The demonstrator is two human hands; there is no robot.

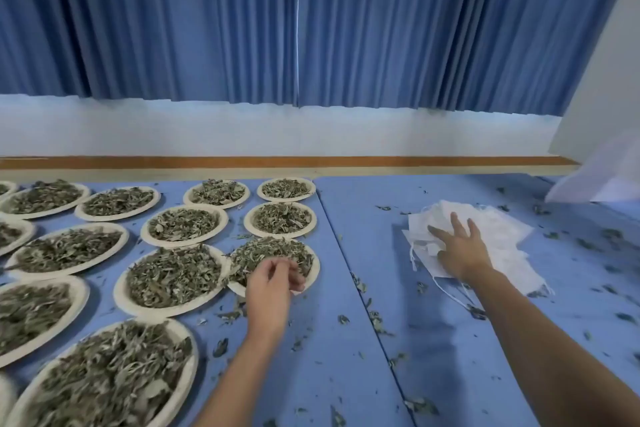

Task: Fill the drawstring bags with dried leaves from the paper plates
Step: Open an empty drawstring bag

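Presses down on the pile of white bags (pixel 502 232), on the right of the blue table (pixel 346 374), with the right hand (pixel 459 250) flat, fingers straight and spread. Curls the left hand (pixel 273 282) over the near edge of a plate (pixel 316 269) of leaves (pixel 270 251); cannot tell whether holding any. More full plates (pixel 120 293) to the left. Leaf bits (pixel 343 319) all around. Blue curtain (pixel 311 28) behind.

Grey-green dried leaves (pixel 173 276) fill cream paper plates (pixel 119 288). The tablecloth (pixel 346 374) is blue, speckled grey-green. White drawstring bags (pixel 502 236). Deep blue, vertically pleated curtain (pixel 311 28); white wall (pixel 277 132).
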